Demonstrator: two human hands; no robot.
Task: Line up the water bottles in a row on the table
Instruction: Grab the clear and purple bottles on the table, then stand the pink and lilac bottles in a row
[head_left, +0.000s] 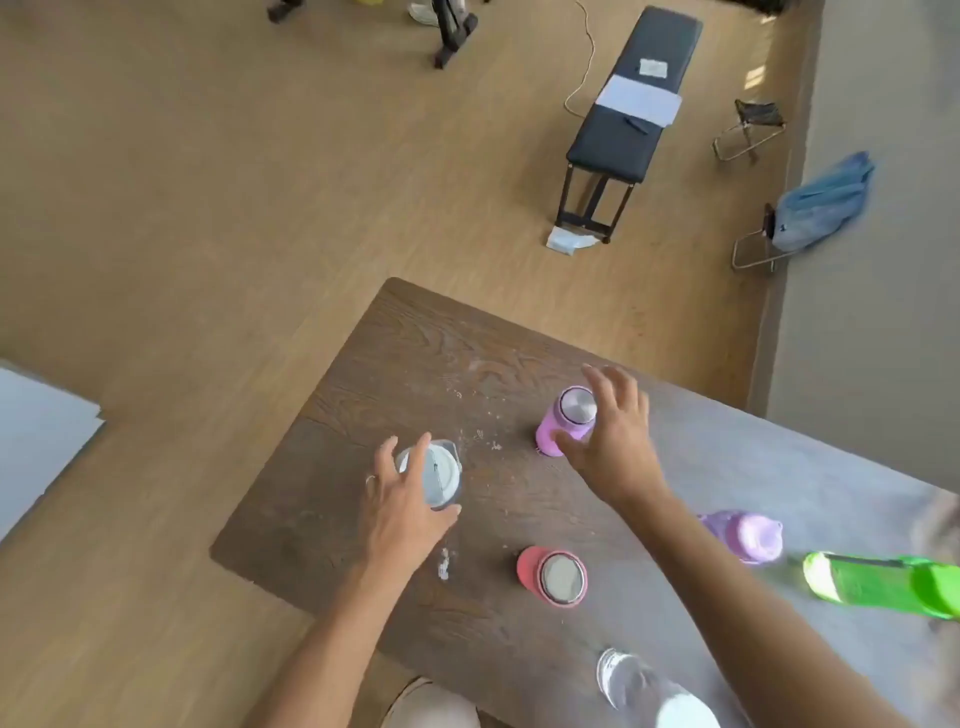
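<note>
Landmark: coral-red metal bottle with a silver lid (553, 576), upright on the dark wooden table (415, 364).
Nearest: clear plastic bottle (631, 680), nearer than the red one, contents not discernible.
Right of it: bright green bottle (878, 584) lying on its side; pale purple bottle (748, 535) just beyond.
Left hand (402, 506): beyond-left, fingers curled around the grey bottle with a white lid (436, 475).
Right hand (615, 441): beyond, fingers spread, touching the lilac bottle with a steel cap (563, 421); grip uncertain.
Far: black padded bench (631, 98) on the floor.
</note>
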